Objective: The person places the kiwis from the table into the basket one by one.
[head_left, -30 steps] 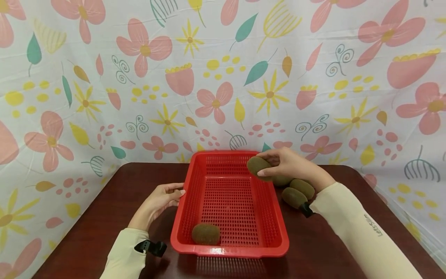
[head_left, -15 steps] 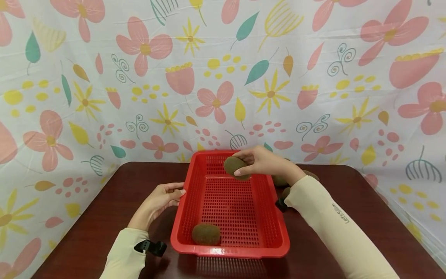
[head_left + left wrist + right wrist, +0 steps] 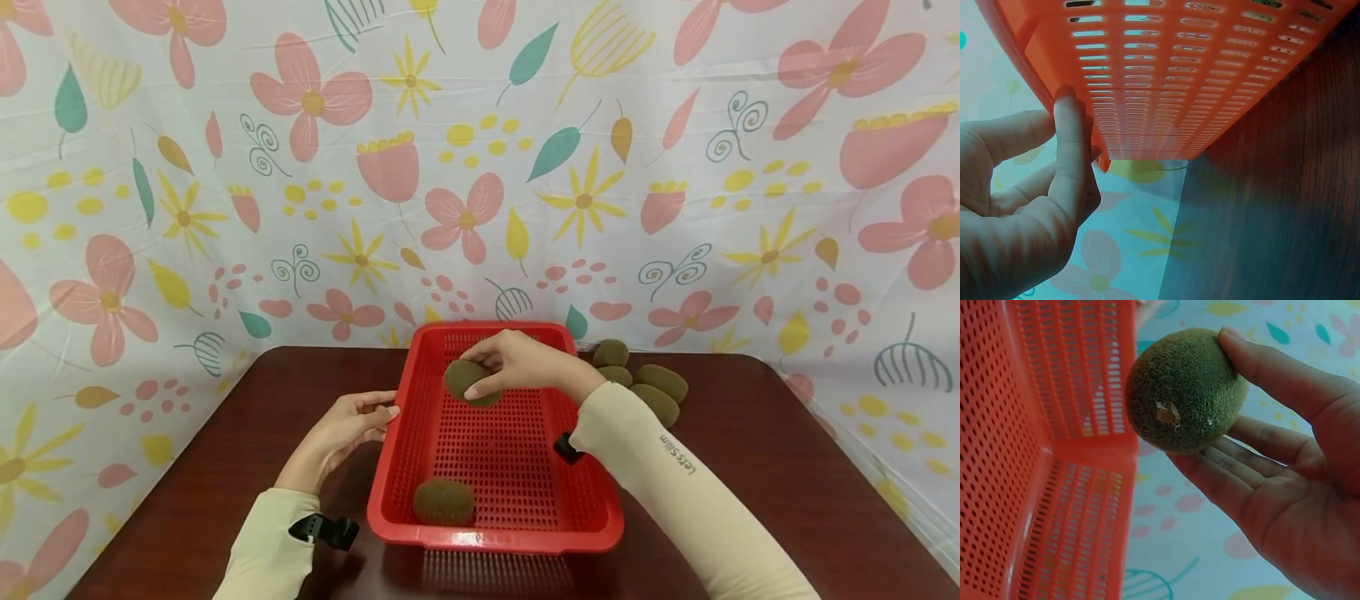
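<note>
A brown fuzzy kiwi (image 3: 471, 383) is held by my right hand (image 3: 521, 364) above the far half of a red plastic basket (image 3: 495, 542). In the right wrist view, thumb and fingers grip the kiwi (image 3: 1185, 394) from opposite sides, with the basket wall (image 3: 1072, 369) beside it. My left hand (image 3: 347, 435) pinches the basket's left rim, and the left wrist view shows that hand (image 3: 1029, 187) at the rim with the slotted side wall (image 3: 1147, 81) next to it. Another kiwi (image 3: 443, 502) lies inside, in the near left corner.
Several more kiwis (image 3: 660, 383) lie grouped on the dark wooden table (image 3: 750, 467), right of the basket's far end. A floral cloth (image 3: 465, 167) hangs behind the table. Black straps with small devices (image 3: 326, 531) sit on the wrists.
My right hand has carried the kiwi leftward from the basket's right rim to over its inside, and slightly lower. The kiwis at the right are uncovered again. My left hand stays put.
</note>
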